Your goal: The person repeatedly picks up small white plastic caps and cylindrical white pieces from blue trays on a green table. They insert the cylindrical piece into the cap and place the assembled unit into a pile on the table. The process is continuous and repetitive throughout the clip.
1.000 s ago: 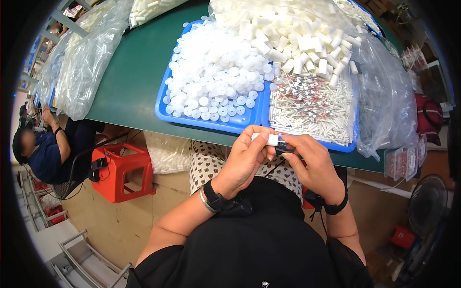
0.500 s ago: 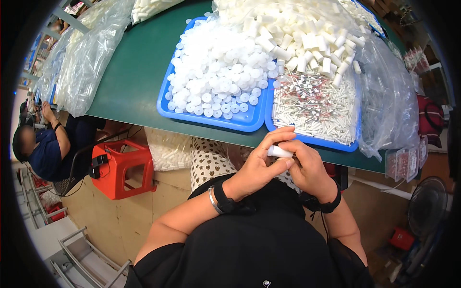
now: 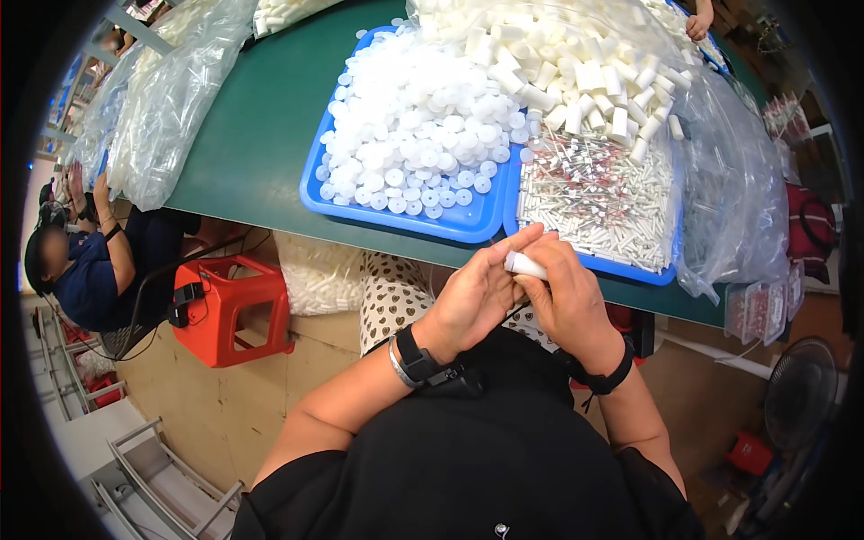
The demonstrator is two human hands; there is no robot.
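Observation:
My right hand (image 3: 573, 297) pinches a short white cylinder (image 3: 527, 267) between thumb and fingers. The cylinder lies tilted, and a more translucent, cap-like end faces my left hand (image 3: 479, 292). That hand is beside it with palm turned up and fingers stretched out; whether its fingertips touch the cylinder I cannot tell. Both hands are over my lap, just in front of the table edge. Beyond them, a blue tray (image 3: 342, 204) holds a heap of translucent white discs (image 3: 423, 135). Thin white sticks (image 3: 621, 238) and small pieces with metal pins fill a second blue tray (image 3: 634, 273).
White foam-like cylinders (image 3: 594, 81) spill from a clear plastic bag (image 3: 729, 180) behind the right tray. Clear boxes (image 3: 758, 310) hang at the table's right edge. A red stool (image 3: 229, 310) and a seated co-worker (image 3: 90, 279) are at left. Another person's hand (image 3: 699, 25) shows at far right.
My left hand has let go of the cylinder and its fingers have straightened. My right hand now holds the cylinder alone. Another person's hand has appeared at the far right.

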